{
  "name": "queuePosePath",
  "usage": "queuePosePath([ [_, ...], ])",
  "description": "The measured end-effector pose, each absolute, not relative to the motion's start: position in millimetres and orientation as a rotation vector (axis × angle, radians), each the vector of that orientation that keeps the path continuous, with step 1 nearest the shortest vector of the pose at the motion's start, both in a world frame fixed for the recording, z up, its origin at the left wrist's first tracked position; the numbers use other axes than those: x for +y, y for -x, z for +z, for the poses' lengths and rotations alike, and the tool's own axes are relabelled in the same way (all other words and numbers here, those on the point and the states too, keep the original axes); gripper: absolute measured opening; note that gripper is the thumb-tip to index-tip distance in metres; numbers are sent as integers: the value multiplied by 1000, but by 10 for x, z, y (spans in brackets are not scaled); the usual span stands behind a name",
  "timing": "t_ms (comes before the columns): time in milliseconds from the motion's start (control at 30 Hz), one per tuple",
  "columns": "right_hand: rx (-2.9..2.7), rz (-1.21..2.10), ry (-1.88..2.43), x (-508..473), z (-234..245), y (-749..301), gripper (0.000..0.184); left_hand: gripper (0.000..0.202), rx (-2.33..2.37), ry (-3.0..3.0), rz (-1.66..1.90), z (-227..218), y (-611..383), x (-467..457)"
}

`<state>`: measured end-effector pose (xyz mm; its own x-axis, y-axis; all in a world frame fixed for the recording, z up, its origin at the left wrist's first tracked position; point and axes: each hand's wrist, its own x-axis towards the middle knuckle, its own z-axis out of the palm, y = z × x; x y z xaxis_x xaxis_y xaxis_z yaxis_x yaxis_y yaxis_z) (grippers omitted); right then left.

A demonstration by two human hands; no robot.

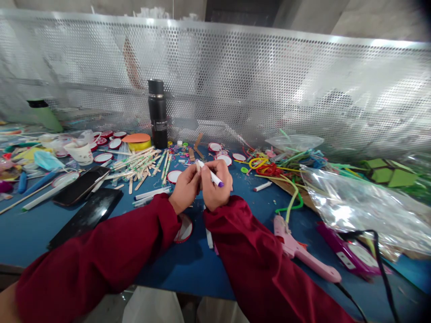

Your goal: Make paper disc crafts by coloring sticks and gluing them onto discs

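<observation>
My right hand (215,190) is closed round a white marker (214,177) with a purple end, its tip pointing toward my other hand. Fingers pinched together, my left hand (185,188) meets it over the middle of the blue table (161,264). A small pale piece seems to be between those fingers, too covered to name. Round white discs with red rims lie about the hands, one disc (175,176) just behind my left hand and another (184,229) partly under the left sleeve. Beside my left wrist lie several white markers (151,194).
Craft sticks (139,163) are heaped at left, near a black bottle (157,114), a paper cup (79,152) and two dark phones (89,213). At right lie a pink glue gun (305,253), a purple device (350,251), cords, pipe cleaners and clear plastic (357,202). A perforated metal screen (235,80) stands behind.
</observation>
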<state>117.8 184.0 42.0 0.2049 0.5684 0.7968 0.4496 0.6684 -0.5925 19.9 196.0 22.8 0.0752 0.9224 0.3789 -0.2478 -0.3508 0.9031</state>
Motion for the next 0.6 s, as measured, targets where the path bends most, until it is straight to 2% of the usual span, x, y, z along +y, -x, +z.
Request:
queuePosePath([
  [600, -1427, 107, 914, 1840, 409, -1165, 10, 45, 758, -1361, 1490, 237, -197, 1950],
])
